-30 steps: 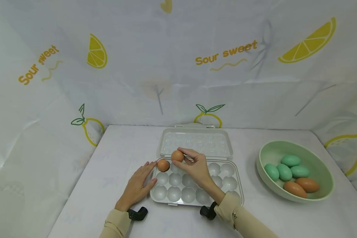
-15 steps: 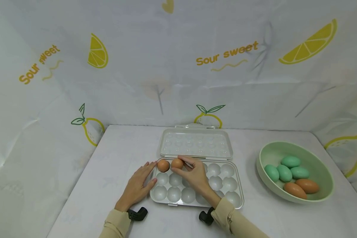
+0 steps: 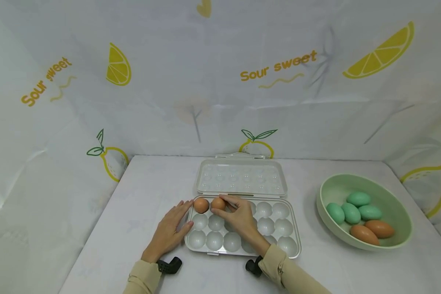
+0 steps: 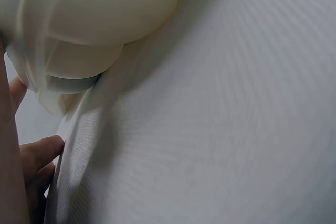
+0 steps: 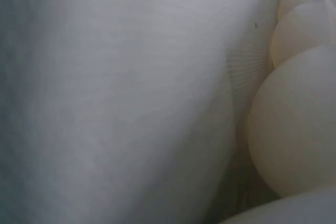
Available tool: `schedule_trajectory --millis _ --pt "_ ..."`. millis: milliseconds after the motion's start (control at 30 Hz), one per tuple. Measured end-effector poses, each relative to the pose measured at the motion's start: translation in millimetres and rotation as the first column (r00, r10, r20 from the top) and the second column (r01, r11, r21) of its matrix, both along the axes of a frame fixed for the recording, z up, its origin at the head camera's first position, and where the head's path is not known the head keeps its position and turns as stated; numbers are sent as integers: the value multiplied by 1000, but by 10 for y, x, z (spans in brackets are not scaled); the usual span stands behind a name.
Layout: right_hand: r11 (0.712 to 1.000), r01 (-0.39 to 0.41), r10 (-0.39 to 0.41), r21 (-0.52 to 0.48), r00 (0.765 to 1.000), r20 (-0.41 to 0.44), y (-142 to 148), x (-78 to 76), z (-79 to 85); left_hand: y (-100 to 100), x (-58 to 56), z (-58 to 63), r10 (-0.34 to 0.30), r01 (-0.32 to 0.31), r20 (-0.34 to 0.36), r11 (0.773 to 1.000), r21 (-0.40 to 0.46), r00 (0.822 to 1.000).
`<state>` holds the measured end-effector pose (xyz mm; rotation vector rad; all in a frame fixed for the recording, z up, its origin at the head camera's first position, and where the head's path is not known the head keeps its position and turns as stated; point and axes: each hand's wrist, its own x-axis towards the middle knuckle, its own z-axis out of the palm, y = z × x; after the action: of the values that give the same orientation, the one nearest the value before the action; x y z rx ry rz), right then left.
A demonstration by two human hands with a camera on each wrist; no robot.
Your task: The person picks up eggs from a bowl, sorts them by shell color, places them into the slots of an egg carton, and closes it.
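Right hand (image 3: 239,216): is pinching a smooth, rounded brown egg (image 3: 217,203) between thumb and fingers at the second hollow from the left, back row, of the white plastic egg tray (image 3: 223,241) (whether it is fully seated, the fingers are hiding).
Left hand (image 3: 170,228): is grasping nothing; its extended fingers are lying along the tray's left edge, seemingly touching it and probably helping to steady it.
Neighbour: a second rounded brown egg (image 3: 201,205) is sitting in the back-left corner hollow, so the fingers should be keeping clear of it.
Seating: the thumb and fingers should be staying light, letting go evenly only once the hollow is bearing the weight.
Bowl: a round, pale green bowl (image 3: 327,190) is holding four mint-green and two brown eggs, well apart on the white-covered worktop (image 3: 132,204).
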<state>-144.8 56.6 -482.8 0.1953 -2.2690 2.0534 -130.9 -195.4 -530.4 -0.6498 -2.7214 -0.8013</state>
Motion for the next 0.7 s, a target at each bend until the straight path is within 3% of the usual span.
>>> schedule_trajectory --millis 400,700 --pt "1000 -27 27 -15 1000 10 -8 -18 -51 2 9 8 1 -1 7 1000 -1 1000" --pt "994 -48 58 95 993 -99 -5 -33 -74 3 6 6 1 -1 0 1000 -3 1000"
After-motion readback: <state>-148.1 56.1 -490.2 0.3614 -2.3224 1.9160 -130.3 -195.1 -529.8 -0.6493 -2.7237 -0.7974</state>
